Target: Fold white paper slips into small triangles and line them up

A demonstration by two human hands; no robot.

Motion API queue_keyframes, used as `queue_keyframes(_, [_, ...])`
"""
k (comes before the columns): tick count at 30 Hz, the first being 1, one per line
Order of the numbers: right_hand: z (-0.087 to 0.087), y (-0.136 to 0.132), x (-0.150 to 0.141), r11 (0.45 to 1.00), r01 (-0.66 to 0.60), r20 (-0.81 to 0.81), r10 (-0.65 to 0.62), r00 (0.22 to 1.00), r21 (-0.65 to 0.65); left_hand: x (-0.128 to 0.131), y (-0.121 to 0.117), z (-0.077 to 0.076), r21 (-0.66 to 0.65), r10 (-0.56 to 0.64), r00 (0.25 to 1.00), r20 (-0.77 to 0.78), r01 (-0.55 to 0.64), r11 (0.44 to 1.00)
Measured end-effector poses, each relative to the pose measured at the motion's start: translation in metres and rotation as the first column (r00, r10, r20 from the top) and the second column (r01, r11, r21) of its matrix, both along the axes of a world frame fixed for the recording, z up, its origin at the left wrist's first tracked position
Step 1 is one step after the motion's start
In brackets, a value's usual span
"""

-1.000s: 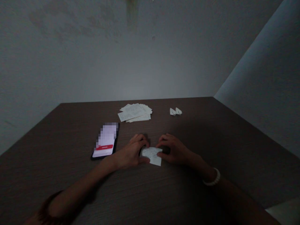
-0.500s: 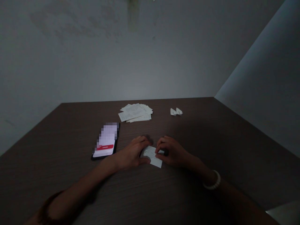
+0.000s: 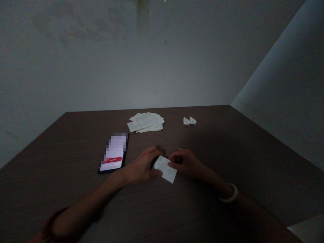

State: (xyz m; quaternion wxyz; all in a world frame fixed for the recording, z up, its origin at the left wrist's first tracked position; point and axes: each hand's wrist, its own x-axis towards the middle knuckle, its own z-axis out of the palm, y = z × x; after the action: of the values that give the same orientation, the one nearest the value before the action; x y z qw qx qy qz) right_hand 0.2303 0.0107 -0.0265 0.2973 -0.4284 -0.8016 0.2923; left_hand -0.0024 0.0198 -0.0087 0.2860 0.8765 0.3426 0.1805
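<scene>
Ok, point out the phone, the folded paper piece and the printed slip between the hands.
phone (image 3: 116, 148), head view, on its screen
folded paper piece (image 3: 193, 121), head view, right wing
printed slip (image 3: 169, 173), head view, lower blank part

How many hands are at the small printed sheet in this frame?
2. The left hand is at the left side of the small printed sheet, nearer the phone; the right hand has its fingers at the upper right edge.
</scene>
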Motion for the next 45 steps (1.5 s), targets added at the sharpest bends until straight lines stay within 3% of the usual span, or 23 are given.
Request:
queue_keyframes(5, [0.001,0.002,0.001,0.984,0.125,-0.112,-0.14,0.984,-0.127,0.003,0.0,0.0,-0.045,0.167,0.984,0.054,-0.165,0.985])
queue_keyframes(11, [0.0,0.005,0.001,0.947,0.179,-0.262,-0.25,0.932,-0.267,0.007,0.0,-0.001,-0.229,0.221,0.969,0.111,-0.191,0.955])
queue_keyframes(17, [0.001,0.001,0.003,0.988,0.107,-0.105,-0.118,0.987,-0.108,0.005,0.003,-0.001,-0.222,0.29,0.938,0.189,-0.246,0.943])
queue_keyframes(22, [-0.005,0.003,0.008,0.991,0.089,0.002,-0.09,0.996,0.099,0.005,0.003,-0.003,-0.05,0.215,0.97,0.111,-0.211,0.976])
queue_keyframes(27, [-0.008,0.005,0.008,0.981,0.082,0.026,-0.087,0.996,0.173,0.003,-0.002,-0.003,0.179,-0.038,0.986,0.165,0.008,0.984])
queue_keyframes(34, [-0.007,0.007,0.013,0.989,0.033,0.045,-0.04,0.998,0.141,-0.001,-0.007,-0.008,0.278,-0.147,0.989,-0.019,0.146,0.95])
queue_keyframes(45, [0.008,0.001,0.012,0.986,-0.019,0.219,-0.018,0.976,0.166,0.004,-0.007,0.0,0.262,-0.145,0.987,-0.064,0.157,0.952])
